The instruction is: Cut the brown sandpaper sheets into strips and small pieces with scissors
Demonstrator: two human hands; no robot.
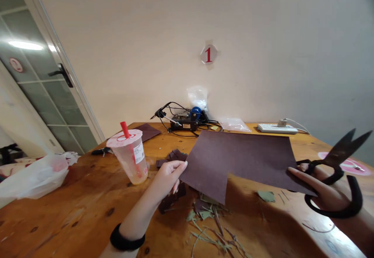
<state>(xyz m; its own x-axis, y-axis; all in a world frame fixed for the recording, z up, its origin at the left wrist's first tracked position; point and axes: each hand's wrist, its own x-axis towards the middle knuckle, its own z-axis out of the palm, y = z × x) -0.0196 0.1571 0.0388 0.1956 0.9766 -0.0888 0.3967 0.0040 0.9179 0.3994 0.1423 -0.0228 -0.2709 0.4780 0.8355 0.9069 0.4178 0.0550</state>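
A dark purple-brown sheet with a piece cut out of its lower edge hangs above the table between my hands. My left hand pinches its left edge between thumb and fingers. At the sheet's right side, my right hand holds black-handled scissors and also grips the sheet with its fingers. The blades are slightly apart and point up and away to the right. Below the sheet lie green and brown scraps and thin strips. Dark cut pieces lie beyond my left hand.
A plastic cup with a red straw stands left of my left hand. At the back are a black device with cables, a plastic bag and a power strip. A white bag lies at the left.
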